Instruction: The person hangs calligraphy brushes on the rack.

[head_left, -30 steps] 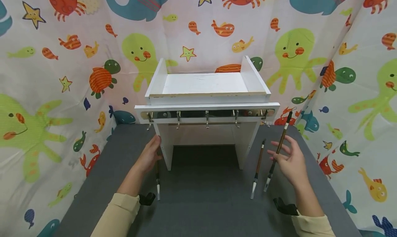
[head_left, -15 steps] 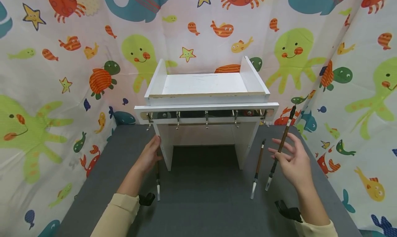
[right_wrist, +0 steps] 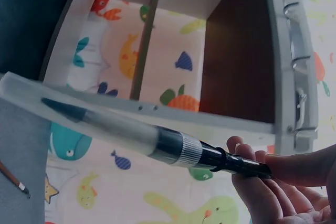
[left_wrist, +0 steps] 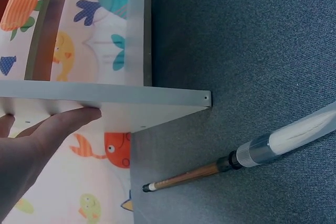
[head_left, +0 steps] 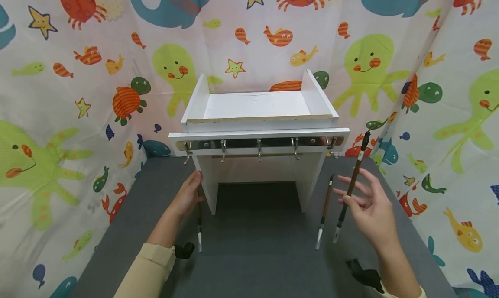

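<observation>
My right hand (head_left: pixel 372 213) pinches a calligraphy brush (head_left: pixel 355 174) between thumb and fingers. The brush is held nearly upright, its clear-capped tip (right_wrist: pixel 113 129) pointing down, to the right of a white shelf rack (head_left: pixel 257 124). My left hand (head_left: pixel 188 195) rests its fingers against the outer face of the rack's left side panel (left_wrist: pixel 105 94). Beside that panel a second capped brush (left_wrist: pixel 194 174) lies on the grey table. Another brush (head_left: pixel 325 207) lies between the rack and my right hand.
Several metal hooks (head_left: pixel 259 150) stick out along the rack's front rail. Above them is an open-topped tray section (head_left: pixel 257 105). A curtain (head_left: pixel 128 90) printed with sea animals hangs behind and on both sides of the grey table (head_left: pixel 253 246).
My right hand has shifted slightly down and to the right, and the brush in it stands a little higher at its upper end. The left hand stays on the panel.
</observation>
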Tool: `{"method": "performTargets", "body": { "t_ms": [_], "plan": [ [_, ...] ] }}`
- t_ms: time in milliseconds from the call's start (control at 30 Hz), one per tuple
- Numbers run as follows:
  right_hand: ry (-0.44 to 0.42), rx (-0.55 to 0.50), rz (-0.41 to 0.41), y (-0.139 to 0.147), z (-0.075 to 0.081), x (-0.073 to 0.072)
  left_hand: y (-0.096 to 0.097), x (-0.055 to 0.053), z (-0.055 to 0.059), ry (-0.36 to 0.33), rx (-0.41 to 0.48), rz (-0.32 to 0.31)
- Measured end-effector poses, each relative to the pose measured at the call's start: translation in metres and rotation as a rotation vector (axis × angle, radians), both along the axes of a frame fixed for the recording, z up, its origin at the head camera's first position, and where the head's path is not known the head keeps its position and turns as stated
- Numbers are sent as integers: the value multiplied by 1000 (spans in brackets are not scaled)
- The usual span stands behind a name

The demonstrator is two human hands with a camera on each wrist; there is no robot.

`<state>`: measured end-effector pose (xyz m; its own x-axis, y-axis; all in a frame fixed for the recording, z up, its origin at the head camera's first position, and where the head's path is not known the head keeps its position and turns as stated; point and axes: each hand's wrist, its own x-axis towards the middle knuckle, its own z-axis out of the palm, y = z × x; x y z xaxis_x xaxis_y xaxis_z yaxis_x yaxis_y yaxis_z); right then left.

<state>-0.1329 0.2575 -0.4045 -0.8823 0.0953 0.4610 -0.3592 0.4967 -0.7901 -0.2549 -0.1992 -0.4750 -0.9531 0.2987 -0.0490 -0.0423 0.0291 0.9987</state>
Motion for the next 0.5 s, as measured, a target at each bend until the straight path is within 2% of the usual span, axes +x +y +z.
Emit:
{"method": "performTargets", "body": {
  "t_ms": [300,500],
  "plan": [
    [25,-27,107,-20,5,16,0,0,-1,5,-24,-7],
    [22,-32,132,-27,6,20,0,1,-1,8,-16,-9]
  ]
}}
